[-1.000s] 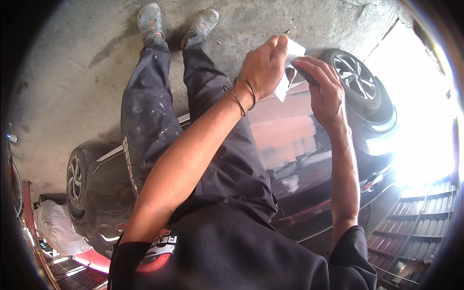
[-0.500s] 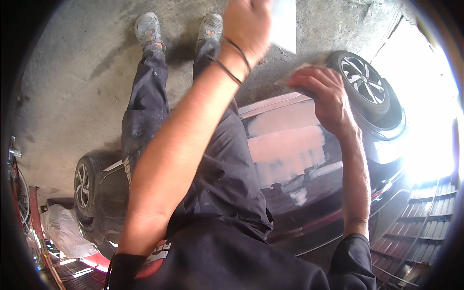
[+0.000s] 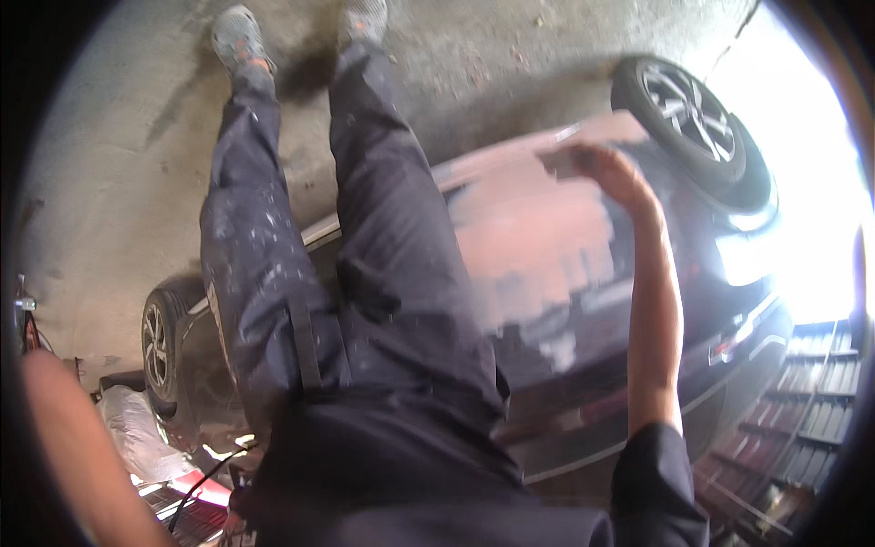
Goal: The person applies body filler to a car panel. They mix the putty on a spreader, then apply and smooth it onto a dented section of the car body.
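Observation:
My right hand [image 3: 606, 173] is over the pinkish filler patch [image 3: 533, 228] on the side of a dark car [image 3: 629, 356], near the panel's pale lower edge. Its fingers are bent round a dark, flat-looking piece [image 3: 552, 164] too blurred to name. Whether that piece touches the panel, I cannot tell. The filler has ragged, streaky edges over the dark paint. My left arm [image 3: 77, 456] shows at the lower left rim, and its hand is out of sight.
The car's spoked wheels [image 3: 688, 114] are at the upper right and, on the left side, a second wheel [image 3: 159, 342]. My legs [image 3: 383, 182] stretch over the concrete floor [image 3: 474, 55]. A pale plastic-covered bundle [image 3: 137, 433] and a black cord [image 3: 205, 483] lie lower left. Glare fills the right.
My left hand has swung out of view to the lower left, along with the white sheet-like thing beside it. My right hand has come down onto the filler area. The view has shifted.

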`<state>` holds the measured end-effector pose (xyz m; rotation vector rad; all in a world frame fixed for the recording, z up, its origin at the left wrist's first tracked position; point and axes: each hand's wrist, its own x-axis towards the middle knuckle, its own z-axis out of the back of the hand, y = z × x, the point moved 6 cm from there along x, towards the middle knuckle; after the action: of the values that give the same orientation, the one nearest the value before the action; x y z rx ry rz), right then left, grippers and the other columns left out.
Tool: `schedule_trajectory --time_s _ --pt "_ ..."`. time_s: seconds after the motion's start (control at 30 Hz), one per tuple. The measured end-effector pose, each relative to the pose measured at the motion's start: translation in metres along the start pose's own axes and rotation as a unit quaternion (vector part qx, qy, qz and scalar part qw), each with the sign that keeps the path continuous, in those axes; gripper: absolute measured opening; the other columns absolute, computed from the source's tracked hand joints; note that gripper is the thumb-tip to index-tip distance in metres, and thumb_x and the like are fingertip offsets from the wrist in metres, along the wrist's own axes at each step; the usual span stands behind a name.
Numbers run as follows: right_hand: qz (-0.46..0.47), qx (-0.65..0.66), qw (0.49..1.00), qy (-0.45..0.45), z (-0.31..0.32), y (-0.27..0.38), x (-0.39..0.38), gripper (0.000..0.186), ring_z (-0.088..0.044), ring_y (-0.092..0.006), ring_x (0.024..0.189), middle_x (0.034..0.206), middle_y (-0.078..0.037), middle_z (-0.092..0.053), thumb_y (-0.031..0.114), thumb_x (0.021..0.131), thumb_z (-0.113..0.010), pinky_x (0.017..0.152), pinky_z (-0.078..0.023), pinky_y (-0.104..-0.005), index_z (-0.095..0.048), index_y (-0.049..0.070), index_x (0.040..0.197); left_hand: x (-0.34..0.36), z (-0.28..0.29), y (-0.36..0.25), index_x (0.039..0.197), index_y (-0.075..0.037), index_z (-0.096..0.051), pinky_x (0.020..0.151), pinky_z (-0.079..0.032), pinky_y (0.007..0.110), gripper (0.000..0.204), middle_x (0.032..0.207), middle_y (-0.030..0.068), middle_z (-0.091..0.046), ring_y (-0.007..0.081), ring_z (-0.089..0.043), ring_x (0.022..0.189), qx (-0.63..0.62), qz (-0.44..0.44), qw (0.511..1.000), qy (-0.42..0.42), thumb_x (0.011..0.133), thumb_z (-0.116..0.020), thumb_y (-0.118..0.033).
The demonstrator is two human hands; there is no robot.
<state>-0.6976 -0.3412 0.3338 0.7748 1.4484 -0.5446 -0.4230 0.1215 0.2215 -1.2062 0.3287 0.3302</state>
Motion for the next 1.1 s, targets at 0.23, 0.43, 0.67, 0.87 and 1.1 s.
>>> schedule_trajectory --time_s 0.23,0.43,0.67,0.87,1.1 --pt "-0.043 -0.160 0.986 0.012 -0.073 -0.008 0.050 0.053 -0.077 -0.0385 0.116 0.121 -0.021 -0.080 -0.003 0.093 -0.057 0.100 -0.059 -0.0443 -0.076 0.015 0.139 0.016 0.015 0.005 0.140 -0.002 -0.066 0.105 -0.053 0.039 0.035 0.135 0.0117 -0.072 0.0241 -0.068 0.125 0.048 -0.045 0.998 -0.001 0.113 -0.056 -0.021" --pt "-0.005 -0.120 0.990 -0.074 -0.060 -0.013 0.066 0.050 -0.077 -0.0369 0.114 0.117 -0.020 -0.081 -0.004 0.094 -0.054 0.099 -0.060 -0.0447 -0.078 0.015 0.134 0.024 0.021 -0.006 0.142 -0.001 -0.065 0.107 -0.052 0.039 0.036 0.138 0.0121 -0.071 0.0244 -0.066 0.128 0.089 -0.076 0.992 0.037 0.113 -0.056 -0.020" --pt "0.010 -0.092 0.985 -0.145 -0.066 -0.074 0.053 0.047 -0.078 -0.0392 0.110 0.116 -0.022 -0.081 -0.005 0.097 -0.053 0.097 -0.060 -0.0462 -0.076 0.009 0.136 0.019 0.031 -0.011 0.145 -0.001 -0.063 0.110 -0.050 0.039 0.037 0.141 0.0126 -0.070 0.0247 -0.065 0.132 0.153 -0.096 0.979 0.095 0.113 -0.055 -0.018" --pt "0.004 -0.176 0.977 -0.121 -0.090 -0.110 0.063 0.048 -0.075 -0.0430 0.112 0.117 -0.023 -0.080 -0.003 0.096 -0.054 0.100 -0.059 -0.0504 -0.077 0.012 0.135 0.026 0.036 -0.018 0.147 -0.001 -0.062 0.113 -0.049 0.039 0.039 0.144 0.0130 -0.069 0.0250 -0.063 0.135 0.173 -0.102 0.971 0.131 0.113 -0.055 -0.017" --pt "-0.002 -0.258 0.966 -0.019 -0.121 -0.105 0.104 0.054 -0.075 -0.0383 0.117 0.119 -0.018 -0.081 -0.007 0.089 -0.054 0.101 -0.059 -0.0495 -0.082 0.019 0.127 0.022 0.055 -0.004 0.150 0.000 -0.061 0.116 -0.048 0.039 0.040 0.148 0.0134 -0.067 0.0253 -0.062 0.139 0.184 -0.094 0.966 0.154 0.113 -0.055 -0.016"
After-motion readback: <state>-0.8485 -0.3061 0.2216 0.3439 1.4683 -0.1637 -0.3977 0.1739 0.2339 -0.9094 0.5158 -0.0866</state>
